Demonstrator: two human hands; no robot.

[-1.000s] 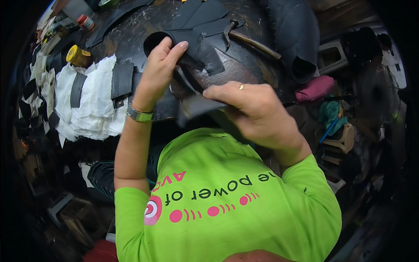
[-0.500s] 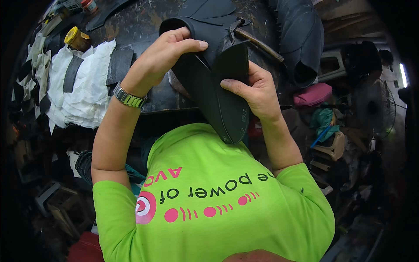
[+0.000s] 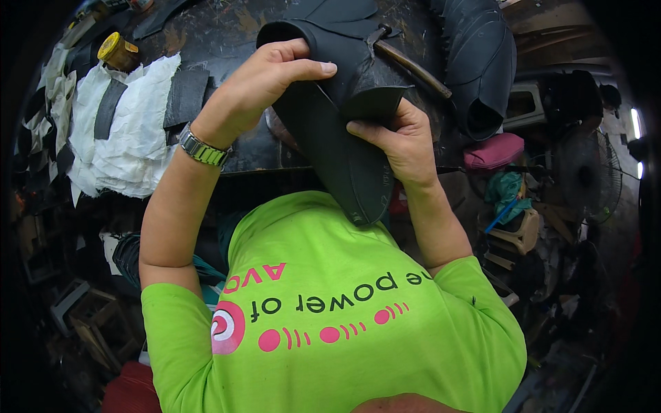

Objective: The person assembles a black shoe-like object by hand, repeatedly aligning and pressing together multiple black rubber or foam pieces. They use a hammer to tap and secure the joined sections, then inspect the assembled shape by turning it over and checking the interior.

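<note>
A black shoe upper [image 3: 327, 155] hangs over the near table edge, its rounded lower end reaching my green shirt. My left hand [image 3: 279, 72] is closed on its upper left edge, thumb on the outside and the other fingers partly hidden behind. On the right side my right hand [image 3: 406, 141] pinches a raised flap [image 3: 374, 103], thumb in front and fingers behind. Just beyond the flap lies a hammer [image 3: 413, 67] with a wooden handle, head toward the left. More black uppers [image 3: 337, 14] lie on the table past my left hand.
At right a row of nested black uppers [image 3: 482, 58] stretches away. White cloth [image 3: 113, 162] with a dark strip [image 3: 110, 110] lies left, near a yellow-lidded jar [image 3: 118, 51]. Beyond the table's right side are a pink pouch [image 3: 494, 151], a stool [image 3: 525, 230] and a fan [image 3: 589, 162].
The flap in my right hand has folded down and outward; before, it stood up as a tall point. My left hand has shifted slightly right and keeps its hold.
</note>
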